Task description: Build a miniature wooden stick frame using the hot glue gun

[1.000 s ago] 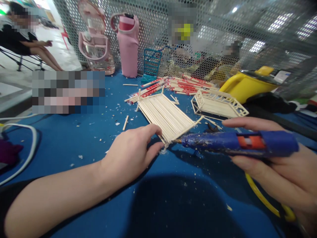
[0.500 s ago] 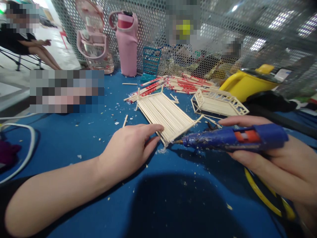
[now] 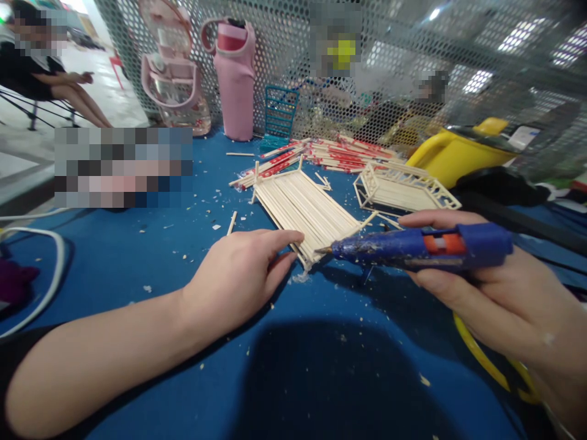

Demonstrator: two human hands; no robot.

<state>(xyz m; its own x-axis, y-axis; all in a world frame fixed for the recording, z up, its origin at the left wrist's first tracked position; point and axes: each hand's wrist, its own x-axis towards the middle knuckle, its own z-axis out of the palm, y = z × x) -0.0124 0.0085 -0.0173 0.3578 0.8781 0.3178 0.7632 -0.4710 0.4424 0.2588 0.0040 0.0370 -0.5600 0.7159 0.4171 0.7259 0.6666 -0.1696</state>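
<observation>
A flat panel of pale wooden sticks (image 3: 307, 205) lies on the blue table, with short posts standing at its far corners. My left hand (image 3: 243, 266) grips the panel's near left edge between thumb and fingers. In my right hand (image 3: 495, 293) is a blue glue gun (image 3: 422, 247), held sideways with its tip pointing left. The tip is over the panel's near corner; whether it touches the sticks I cannot tell. A blob of glue (image 3: 302, 276) shows at that corner.
Paper-wrapped chopsticks (image 3: 339, 153) are heaped behind the panel. A second stick frame (image 3: 403, 192) stands to their right, near a yellow pot (image 3: 463, 156). A pink bottle (image 3: 235, 85) and a clear bottle (image 3: 183, 98) stand against the perforated screen. A person (image 3: 41, 73) sits at far left.
My right hand has brought the glue gun slightly left and up, so its tip has shifted from beside the near corner to over the panel. My left hand stays put.
</observation>
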